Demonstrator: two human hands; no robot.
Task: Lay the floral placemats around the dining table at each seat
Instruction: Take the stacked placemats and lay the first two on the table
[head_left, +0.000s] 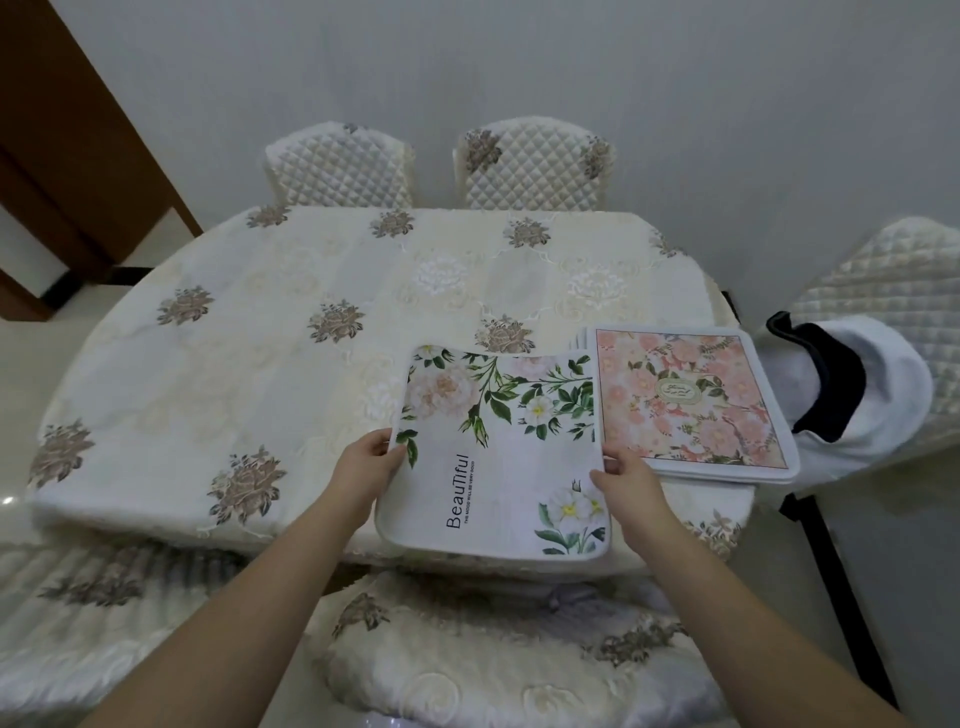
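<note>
A white placemat (498, 457) printed with green leaves, pale flowers and the word "Beautiful" lies at the near edge of the dining table (270, 343), its front edge hanging slightly over. My left hand (363, 462) pinches its left edge and my right hand (626, 480) pinches its right edge. To its right a stack of placemats (691, 405) sits on the table, topped by a pink floral one.
The table wears a cream cloth with embroidered brown flowers. Two quilted chairs (535, 166) stand at the far side, another (883, 291) at the right with a white and dark garment (857, 384) draped on it. Cushioned seats (467, 649) are right below me.
</note>
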